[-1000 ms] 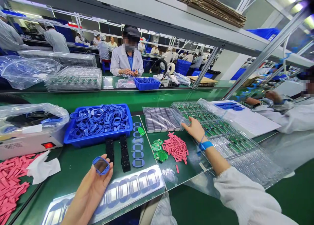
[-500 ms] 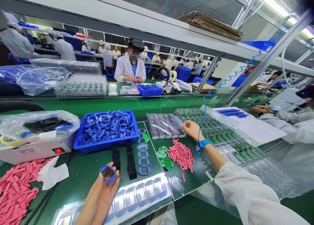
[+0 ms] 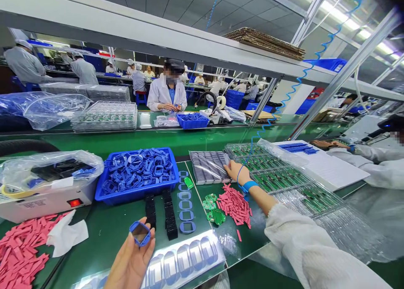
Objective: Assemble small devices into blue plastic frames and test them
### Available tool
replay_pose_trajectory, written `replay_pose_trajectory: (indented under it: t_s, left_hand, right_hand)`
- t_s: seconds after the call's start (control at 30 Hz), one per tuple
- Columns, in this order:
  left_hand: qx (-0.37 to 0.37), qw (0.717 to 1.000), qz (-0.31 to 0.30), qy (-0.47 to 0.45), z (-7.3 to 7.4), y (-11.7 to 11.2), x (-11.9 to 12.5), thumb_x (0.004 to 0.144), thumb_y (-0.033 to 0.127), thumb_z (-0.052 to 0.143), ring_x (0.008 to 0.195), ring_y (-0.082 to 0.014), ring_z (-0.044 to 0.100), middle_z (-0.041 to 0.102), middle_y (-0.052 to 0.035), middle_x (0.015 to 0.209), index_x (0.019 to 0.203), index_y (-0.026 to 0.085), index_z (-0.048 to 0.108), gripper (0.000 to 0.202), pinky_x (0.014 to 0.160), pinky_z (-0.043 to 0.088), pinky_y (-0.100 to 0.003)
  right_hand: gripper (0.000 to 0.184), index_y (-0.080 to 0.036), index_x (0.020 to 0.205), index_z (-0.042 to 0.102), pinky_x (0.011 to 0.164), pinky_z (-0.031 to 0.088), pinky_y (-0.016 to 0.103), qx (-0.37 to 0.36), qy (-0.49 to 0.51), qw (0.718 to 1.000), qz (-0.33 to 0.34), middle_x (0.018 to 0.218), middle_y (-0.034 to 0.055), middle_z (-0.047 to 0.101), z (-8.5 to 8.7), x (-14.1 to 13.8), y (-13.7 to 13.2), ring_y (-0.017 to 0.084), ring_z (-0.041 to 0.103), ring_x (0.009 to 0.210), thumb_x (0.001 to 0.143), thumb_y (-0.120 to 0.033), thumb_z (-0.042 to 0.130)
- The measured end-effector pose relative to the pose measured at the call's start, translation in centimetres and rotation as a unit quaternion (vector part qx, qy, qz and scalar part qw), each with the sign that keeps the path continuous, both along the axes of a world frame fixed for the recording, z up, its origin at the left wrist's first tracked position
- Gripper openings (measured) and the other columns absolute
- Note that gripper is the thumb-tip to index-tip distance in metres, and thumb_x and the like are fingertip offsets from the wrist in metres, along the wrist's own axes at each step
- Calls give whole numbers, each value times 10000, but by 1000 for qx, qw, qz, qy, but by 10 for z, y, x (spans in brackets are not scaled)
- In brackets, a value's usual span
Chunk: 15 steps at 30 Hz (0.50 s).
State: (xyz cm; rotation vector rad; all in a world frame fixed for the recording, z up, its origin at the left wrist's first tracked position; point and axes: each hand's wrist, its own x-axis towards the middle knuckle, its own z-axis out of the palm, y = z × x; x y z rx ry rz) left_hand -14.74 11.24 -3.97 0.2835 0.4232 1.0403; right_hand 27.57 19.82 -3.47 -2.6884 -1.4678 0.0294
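Observation:
My left hand [image 3: 132, 259] holds a blue plastic frame [image 3: 139, 233] with a dark window, pinched between thumb and fingers above the bench. My right hand [image 3: 238, 173] reaches to the right edge of a film-covered tray of grey parts [image 3: 208, 167]. Its fingers are closed there, and what they grip cannot be made out. A blue wristband with a coiled cord circles the right wrist. Below that hand lie a pile of pink strips [image 3: 235, 205] and several green circuit boards [image 3: 216, 216]. Between the hands stand two rows of black pieces [image 3: 169, 215] and a column of blue-grey frames [image 3: 186, 215].
A blue bin [image 3: 107, 198] heaped with blue frames stands at the back left. A sheet of clear-windowed films [image 3: 183, 259] lies in front. On the right are plastic trays of circuit boards [image 3: 280, 175]. More pink strips [image 3: 19, 247] lie left. A co-worker [image 3: 167, 91] sits opposite.
My right hand has moved left and slightly down along the tray's edge. My left hand keeps its hold on the blue frame. The camera view has tilted slightly upward.

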Motion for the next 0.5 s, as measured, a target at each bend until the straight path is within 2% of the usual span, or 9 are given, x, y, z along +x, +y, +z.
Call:
replay_pose_trajectory:
  t_s: [0.23,0.37,0.5]
  left_hand:
    - [-31,999,11,6,-3,0,0,851,14,477,888,-174,719,772,-52,973,1008,239,735,376,810,564,-227]
    - [-42,999,17,16,-2,-1,1,851,46,500,881,-171,720,774,-53,963,1004,245,736,344,804,564,-221]
    - [-25,1000,-1,-12,-1,1,0,863,38,474,904,-166,715,767,-40,995,1020,244,729,364,829,553,-222]
  right_hand:
    - [310,-156,1149,541,814,514,394,35,20,999,-19,1133,74,581,-7,-4,9,186,599,957,903,-345,535]
    - [307,-159,1141,546,815,513,392,55,48,997,-29,1131,73,582,-9,4,13,184,598,954,903,-352,534]
    - [308,-157,1144,544,810,515,391,80,86,993,-33,1131,72,581,-9,17,19,186,599,954,902,-348,538]
